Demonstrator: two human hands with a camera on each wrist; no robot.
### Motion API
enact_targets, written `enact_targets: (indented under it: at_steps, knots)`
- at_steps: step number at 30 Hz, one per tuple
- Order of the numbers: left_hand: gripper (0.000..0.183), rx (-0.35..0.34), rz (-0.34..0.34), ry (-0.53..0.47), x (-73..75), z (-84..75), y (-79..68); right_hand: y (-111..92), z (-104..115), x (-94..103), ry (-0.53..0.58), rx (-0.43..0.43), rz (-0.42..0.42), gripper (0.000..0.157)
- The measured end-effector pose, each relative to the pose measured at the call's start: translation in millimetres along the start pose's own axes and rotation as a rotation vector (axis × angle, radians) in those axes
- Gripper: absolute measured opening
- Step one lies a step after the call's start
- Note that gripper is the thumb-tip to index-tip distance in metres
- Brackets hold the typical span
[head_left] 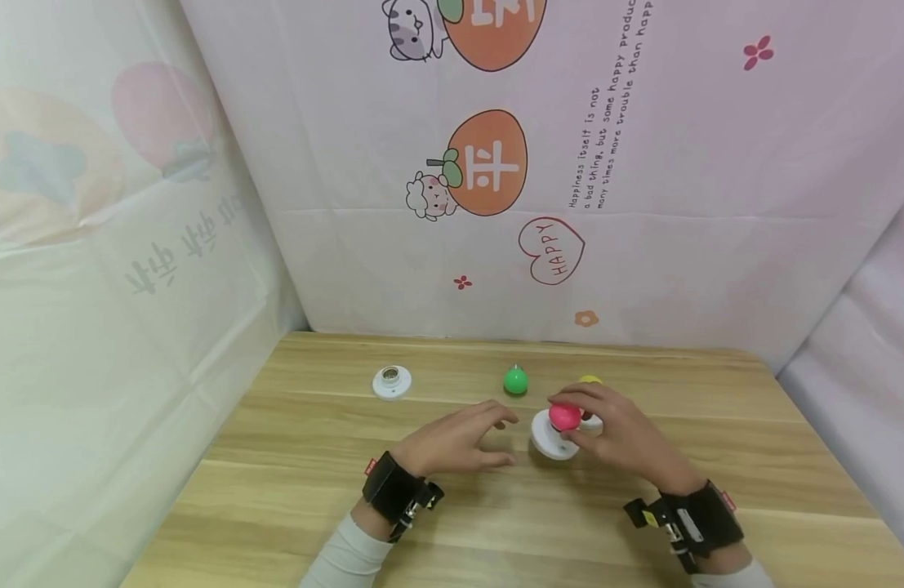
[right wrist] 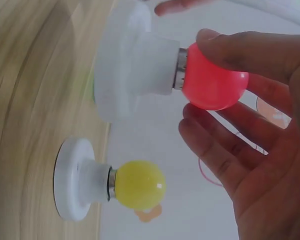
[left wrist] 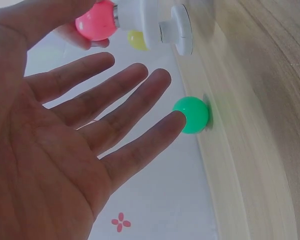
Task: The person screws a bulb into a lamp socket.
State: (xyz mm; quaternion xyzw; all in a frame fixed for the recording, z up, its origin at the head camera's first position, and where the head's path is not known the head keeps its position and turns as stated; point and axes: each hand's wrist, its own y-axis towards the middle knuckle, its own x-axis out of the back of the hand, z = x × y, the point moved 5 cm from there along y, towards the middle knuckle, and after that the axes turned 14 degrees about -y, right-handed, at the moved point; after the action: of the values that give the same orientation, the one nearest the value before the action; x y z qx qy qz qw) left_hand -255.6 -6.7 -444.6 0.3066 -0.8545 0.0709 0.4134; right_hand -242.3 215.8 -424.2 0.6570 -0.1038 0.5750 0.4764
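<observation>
My right hand [head_left: 628, 433] holds a pinkish-red light bulb [right wrist: 215, 77], thumb on one side and fingers around the other. The bulb's metal collar sits in the neck of a white round lamp holder [right wrist: 122, 65], which hangs raised off the table in the left wrist view. Just left of it is my left hand [head_left: 459, 441], fingers spread and nothing in them. Behind the right hand, a yellow bulb [right wrist: 140, 185] stands in a second white lamp holder [right wrist: 72, 180]. A green bulb [head_left: 516, 380] lies loose on the table beyond both hands.
A third white lamp holder [head_left: 392, 381], its socket showing without a bulb, sits at the back left of the wooden table [head_left: 297, 457]. Printed white cloth [head_left: 643, 269] hangs behind the table, with more cloth at both sides.
</observation>
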Motion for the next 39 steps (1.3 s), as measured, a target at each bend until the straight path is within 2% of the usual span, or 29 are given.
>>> enact_targets:
  at_steps: [23, 39]
  knots:
    - [0.048, 0.008, 0.009, 0.004, 1.8, 0.1, -1.4, -11, -21, -4.8, 0.009, -0.125, 0.111, 0.044]
    - [0.05, 0.002, 0.002, -0.006, 3.1, 0.0, -2.2, -19, -35, -11.4, 0.021, -0.231, 0.274, 0.044]
